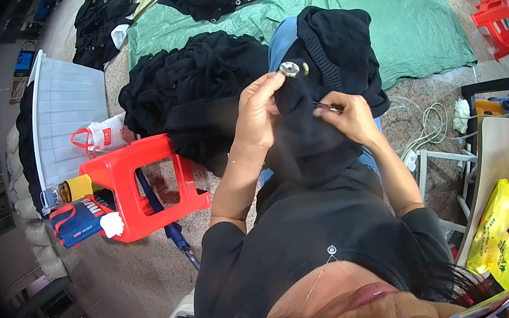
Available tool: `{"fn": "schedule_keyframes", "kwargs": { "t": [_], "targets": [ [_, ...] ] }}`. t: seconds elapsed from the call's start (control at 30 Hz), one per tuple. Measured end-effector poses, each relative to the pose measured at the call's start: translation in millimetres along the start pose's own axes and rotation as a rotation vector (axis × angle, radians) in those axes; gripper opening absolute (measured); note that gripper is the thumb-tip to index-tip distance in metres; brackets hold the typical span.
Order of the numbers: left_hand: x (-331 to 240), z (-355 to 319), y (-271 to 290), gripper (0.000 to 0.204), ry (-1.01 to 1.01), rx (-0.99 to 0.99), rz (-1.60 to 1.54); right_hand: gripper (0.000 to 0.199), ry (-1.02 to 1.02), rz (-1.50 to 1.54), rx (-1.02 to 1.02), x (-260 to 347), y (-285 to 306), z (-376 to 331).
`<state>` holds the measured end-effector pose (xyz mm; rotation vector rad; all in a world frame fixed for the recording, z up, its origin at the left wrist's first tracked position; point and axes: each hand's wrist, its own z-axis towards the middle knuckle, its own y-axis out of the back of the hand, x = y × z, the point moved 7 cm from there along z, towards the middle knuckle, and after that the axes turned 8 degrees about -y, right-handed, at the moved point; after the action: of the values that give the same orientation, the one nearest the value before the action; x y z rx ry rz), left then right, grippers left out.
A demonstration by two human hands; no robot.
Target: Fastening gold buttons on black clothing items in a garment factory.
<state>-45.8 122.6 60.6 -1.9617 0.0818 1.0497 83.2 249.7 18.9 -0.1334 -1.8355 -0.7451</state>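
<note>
A black knit garment [302, 135] lies across my lap and bunches up over my knees, its ribbed band [321, 66] facing up. My left hand [258, 111] pinches an edge of it, next to a round silvery button [289, 69]. A second, smaller button [305, 68] shows just beside that one. In the fingers of my right hand [353, 117] is a slim dark metal tool that looks like thread snips [330, 108], its tip against the cloth. The fingers hide part of the tool.
A heap of black garments [196, 84] lies at my left knee, by a red plastic stool [143, 178] bearing a blue bag [83, 221]. Green sheeting [402, 23] covers the floor ahead. To the right are coiled cables [429, 123] and a yellow plastic bag [504, 231].
</note>
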Motion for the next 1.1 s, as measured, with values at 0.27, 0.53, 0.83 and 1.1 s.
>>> {"fn": "schedule_keyframes", "kwargs": {
  "t": [0.27,0.53,0.83,1.1],
  "targets": [
    [-0.1,-7.6,-15.1,0.012,-0.074,0.098,0.055,0.031,0.505,0.097,-0.314,65.6,65.7,-12.2],
    [2.3,-9.4,-16.2,0.013,-0.122,0.158,0.192,0.04,0.782,0.026,-0.099,104.4,37.0,5.1],
    [8.3,-2.8,-6.5,0.013,-0.215,0.171,0.395,0.031,0.755,0.188,-0.17,85.6,23.4,10.2],
    [4.1,-2.5,-9.0,0.027,-0.56,0.134,0.613,0.014,0.305,0.765,-0.001,37.7,-5.5,26.1]
  ]
}}
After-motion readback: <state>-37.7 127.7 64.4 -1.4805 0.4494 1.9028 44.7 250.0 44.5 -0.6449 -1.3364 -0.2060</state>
